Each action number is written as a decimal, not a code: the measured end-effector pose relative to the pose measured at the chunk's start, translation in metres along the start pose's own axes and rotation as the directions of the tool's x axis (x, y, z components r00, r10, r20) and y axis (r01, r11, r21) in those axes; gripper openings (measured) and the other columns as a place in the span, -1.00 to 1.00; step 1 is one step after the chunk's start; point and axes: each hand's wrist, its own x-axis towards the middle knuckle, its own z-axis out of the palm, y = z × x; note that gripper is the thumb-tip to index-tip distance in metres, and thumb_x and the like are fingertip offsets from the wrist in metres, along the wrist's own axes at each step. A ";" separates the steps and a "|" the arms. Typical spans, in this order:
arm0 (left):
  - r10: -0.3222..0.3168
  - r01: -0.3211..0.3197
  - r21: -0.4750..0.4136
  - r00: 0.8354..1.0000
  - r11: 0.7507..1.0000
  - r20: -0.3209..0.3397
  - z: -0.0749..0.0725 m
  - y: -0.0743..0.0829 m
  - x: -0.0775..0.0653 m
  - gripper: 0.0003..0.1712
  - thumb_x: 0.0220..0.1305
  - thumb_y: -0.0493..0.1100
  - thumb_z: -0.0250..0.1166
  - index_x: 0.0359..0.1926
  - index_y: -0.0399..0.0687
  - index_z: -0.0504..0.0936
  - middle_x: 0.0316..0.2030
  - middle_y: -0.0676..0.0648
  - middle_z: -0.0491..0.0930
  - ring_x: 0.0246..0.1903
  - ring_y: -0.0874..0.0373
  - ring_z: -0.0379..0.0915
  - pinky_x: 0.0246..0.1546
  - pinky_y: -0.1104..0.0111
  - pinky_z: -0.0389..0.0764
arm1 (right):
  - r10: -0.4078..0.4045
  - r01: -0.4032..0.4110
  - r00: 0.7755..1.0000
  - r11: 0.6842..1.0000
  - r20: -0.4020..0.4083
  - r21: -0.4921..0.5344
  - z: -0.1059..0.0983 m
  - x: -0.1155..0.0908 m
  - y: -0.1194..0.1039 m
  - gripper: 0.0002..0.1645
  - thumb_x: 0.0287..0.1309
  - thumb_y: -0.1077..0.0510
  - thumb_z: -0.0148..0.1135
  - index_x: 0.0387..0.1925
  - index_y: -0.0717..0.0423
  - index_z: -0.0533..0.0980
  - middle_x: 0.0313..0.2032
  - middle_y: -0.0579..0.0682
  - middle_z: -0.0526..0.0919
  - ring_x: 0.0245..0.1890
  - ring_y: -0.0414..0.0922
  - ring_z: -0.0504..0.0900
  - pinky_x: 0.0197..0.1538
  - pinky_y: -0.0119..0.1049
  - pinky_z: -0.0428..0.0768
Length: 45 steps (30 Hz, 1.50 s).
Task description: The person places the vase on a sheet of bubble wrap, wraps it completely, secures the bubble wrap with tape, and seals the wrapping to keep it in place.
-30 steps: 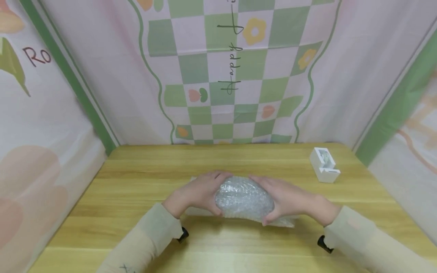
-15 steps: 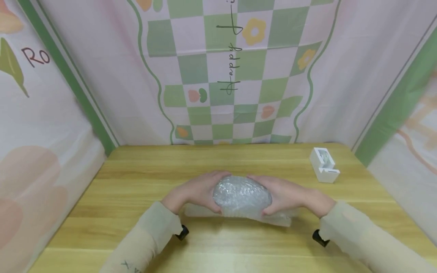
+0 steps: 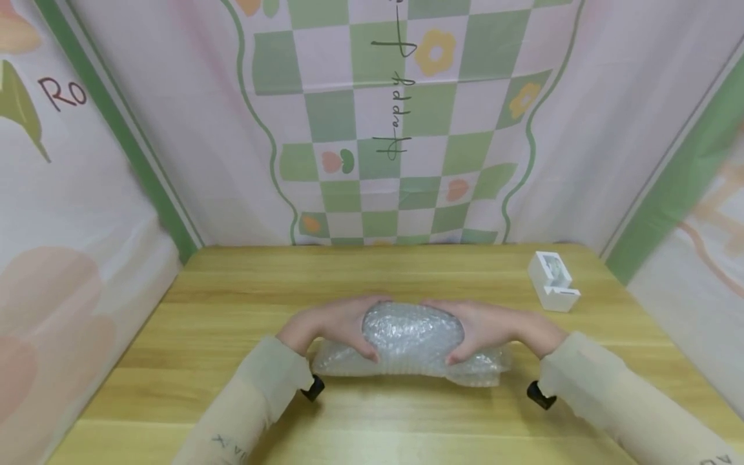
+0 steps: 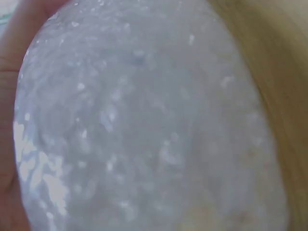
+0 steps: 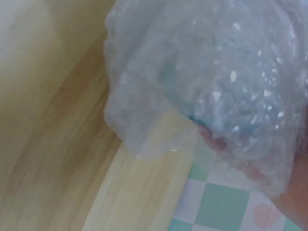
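A bundle rolled in clear bubble wrap (image 3: 413,339) lies across the middle of the wooden table, its loose ends spreading out on both sides. From the left, my left hand (image 3: 340,328) grips it with the thumb on the near side and the fingers on the far side. My right hand (image 3: 488,328) holds the opposite side the same way. In the left wrist view the shiny wrap (image 4: 144,115) fills most of the picture, with fingers (image 4: 8,144) along its edge. Through the wrap (image 5: 226,62) in the right wrist view, something blue-green shows faintly; its kind is hidden.
At the back right of the table (image 3: 232,284) stands a small white holder (image 3: 552,284), like a tape dispenser, with something clear inside. Printed curtains (image 3: 325,116) close off the back and both sides.
Both hands have kept their hold on the bundle. The right hand has shifted slightly left, and more of the wrap's loose ends shows below and beside the hands.
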 end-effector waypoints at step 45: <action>0.083 0.001 0.513 0.986 0.858 -0.142 0.021 0.039 -0.003 0.49 -0.25 0.29 0.71 0.57 -0.17 0.07 0.49 -0.19 0.21 0.45 -0.09 0.17 0.47 0.09 0.22 | 0.048 -0.051 0.998 0.997 0.048 0.059 -0.007 0.002 0.012 0.27 -0.08 -0.18 0.57 0.56 0.15 0.15 0.30 0.21 0.34 0.22 0.18 0.40 0.18 0.30 0.48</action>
